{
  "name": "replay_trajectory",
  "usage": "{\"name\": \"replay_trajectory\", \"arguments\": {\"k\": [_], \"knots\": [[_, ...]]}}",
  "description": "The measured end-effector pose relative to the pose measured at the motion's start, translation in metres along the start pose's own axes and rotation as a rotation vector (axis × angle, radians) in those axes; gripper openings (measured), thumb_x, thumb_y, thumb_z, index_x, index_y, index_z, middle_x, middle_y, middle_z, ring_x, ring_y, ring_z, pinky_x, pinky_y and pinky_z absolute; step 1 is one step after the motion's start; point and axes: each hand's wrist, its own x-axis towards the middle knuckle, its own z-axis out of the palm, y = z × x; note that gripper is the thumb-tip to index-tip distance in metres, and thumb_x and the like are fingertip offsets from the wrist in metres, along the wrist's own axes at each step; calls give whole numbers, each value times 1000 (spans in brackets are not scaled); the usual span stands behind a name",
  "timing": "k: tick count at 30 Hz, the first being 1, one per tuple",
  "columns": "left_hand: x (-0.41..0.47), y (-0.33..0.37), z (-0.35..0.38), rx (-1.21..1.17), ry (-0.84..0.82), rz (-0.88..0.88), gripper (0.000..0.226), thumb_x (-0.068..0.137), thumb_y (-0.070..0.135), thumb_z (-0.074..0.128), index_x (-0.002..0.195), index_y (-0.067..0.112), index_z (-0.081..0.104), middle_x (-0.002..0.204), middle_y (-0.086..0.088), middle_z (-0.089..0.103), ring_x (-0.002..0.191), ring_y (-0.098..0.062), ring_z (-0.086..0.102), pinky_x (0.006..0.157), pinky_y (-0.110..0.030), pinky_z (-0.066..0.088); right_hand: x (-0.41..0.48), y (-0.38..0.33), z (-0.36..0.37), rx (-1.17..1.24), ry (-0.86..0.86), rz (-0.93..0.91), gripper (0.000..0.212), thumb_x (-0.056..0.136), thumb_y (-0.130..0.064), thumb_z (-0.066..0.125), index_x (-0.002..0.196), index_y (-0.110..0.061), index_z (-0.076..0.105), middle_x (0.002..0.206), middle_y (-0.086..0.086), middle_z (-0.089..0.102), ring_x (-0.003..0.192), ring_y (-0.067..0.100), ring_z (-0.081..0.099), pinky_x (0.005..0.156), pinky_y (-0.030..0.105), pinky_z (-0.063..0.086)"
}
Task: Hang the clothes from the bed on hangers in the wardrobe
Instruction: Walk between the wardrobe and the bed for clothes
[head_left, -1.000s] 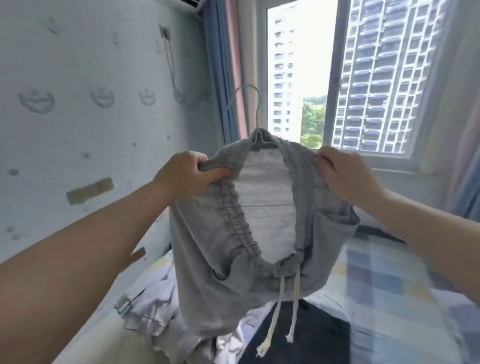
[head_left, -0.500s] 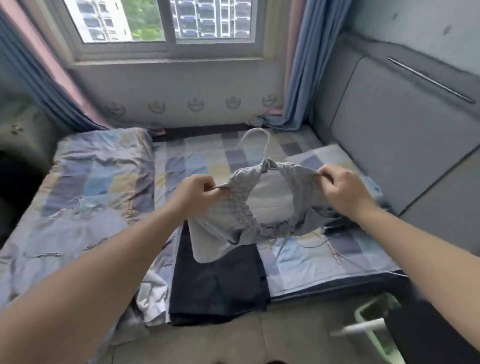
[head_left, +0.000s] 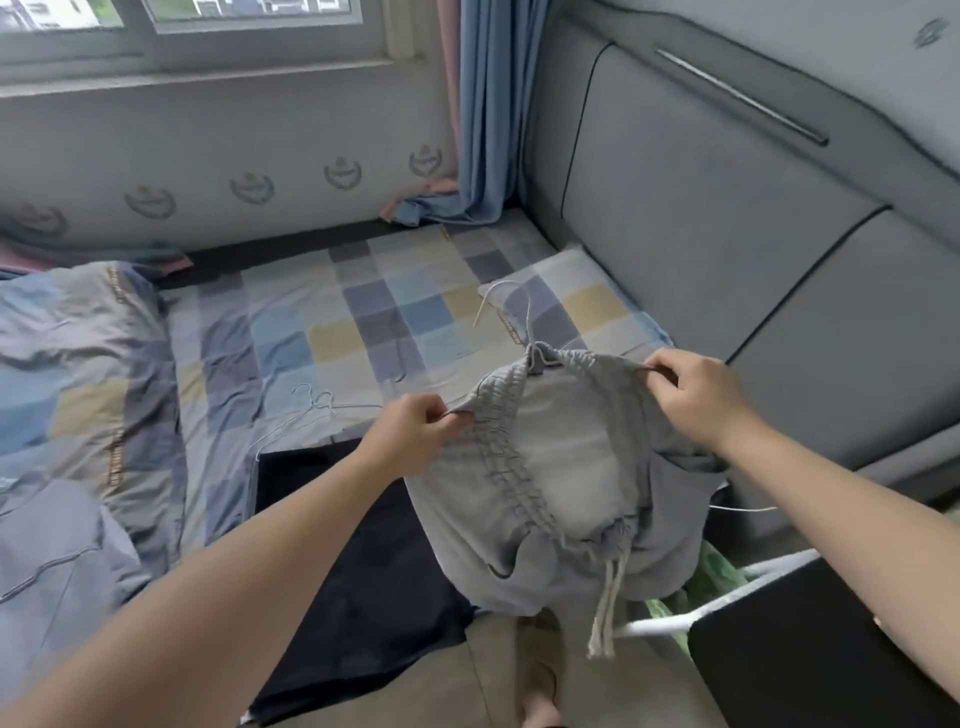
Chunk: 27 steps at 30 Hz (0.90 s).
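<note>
Grey drawstring shorts (head_left: 566, 514) hang in front of me over the bed's near edge, stretched open at the elastic waistband. My left hand (head_left: 415, 431) pinches the waistband's left side and my right hand (head_left: 698, 392) pinches its right side. A thin white wire hanger (head_left: 511, 322) sticks up out of the far side of the waistband, its hook above the pillow. The white drawstring ends dangle below. A dark navy garment (head_left: 353, 571) lies on the bed under my left forearm. The wardrobe is out of view.
Spare wire hangers (head_left: 311, 415) lie on the checked bedsheet (head_left: 322, 332). A rumpled duvet (head_left: 78, 389) covers the left side. A grey padded headboard (head_left: 727, 234) rises at right, a blue curtain (head_left: 483, 104) in the corner. A green-and-white basket (head_left: 696, 613) and a black object (head_left: 810, 649) stand at lower right.
My view has swung from the window down and right to the bed and headboard. Both hands keep their grip on the shorts' waistband, with the hanger still inside.
</note>
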Motion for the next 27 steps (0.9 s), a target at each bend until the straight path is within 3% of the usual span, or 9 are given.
{"name": "replay_trajectory", "arguments": {"k": [4,9,12,19,22,25,27], "knots": [[37,-5,32,3,-2,-129,48,91,55,63,75,11,56,62,3,51,57,-15,46,55,-31,34,48,40,28,13,-175,29,16,94,-20,54,81,-21,64,69,-9,58,73,22,55,65,36,45],[71,-30,71,72,-2,-306,49,91,56,61,82,8,58,68,0,56,60,-17,49,54,-32,34,96,74,84,-26,-415,64,15,96,-27,51,89,-24,64,89,1,68,86,27,59,75,43,51],[101,-49,88,120,-5,-393,38,94,51,59,85,15,60,74,3,60,67,-15,54,54,-31,37,123,87,124,-79,-481,77,17,96,-30,49,94,-24,65,98,4,69,92,29,60,80,42,49],[217,-125,137,150,12,-455,20,96,37,54,91,18,57,96,-3,64,86,-23,59,75,-40,51,190,132,237,-198,-456,111,21,98,-33,45,98,-24,64,104,4,67,97,31,59,83,43,47],[269,-165,162,201,19,-475,22,98,38,48,103,18,56,111,-8,62,105,-32,54,88,-45,47,220,147,292,-262,-414,114,22,99,-31,44,103,-23,64,108,5,65,101,32,58,83,41,42],[316,-195,181,198,64,-529,39,101,49,40,123,19,52,129,-9,58,125,-34,45,97,-46,39,254,151,343,-257,-326,198,28,101,-33,43,122,-21,58,125,8,58,113,33,53,93,44,38],[335,-210,192,117,76,-614,56,100,59,35,142,23,43,149,-6,46,142,-31,30,109,-49,30,267,148,372,-197,-334,288,48,101,-40,42,146,-25,35,150,5,38,133,32,38,105,51,31]]}}
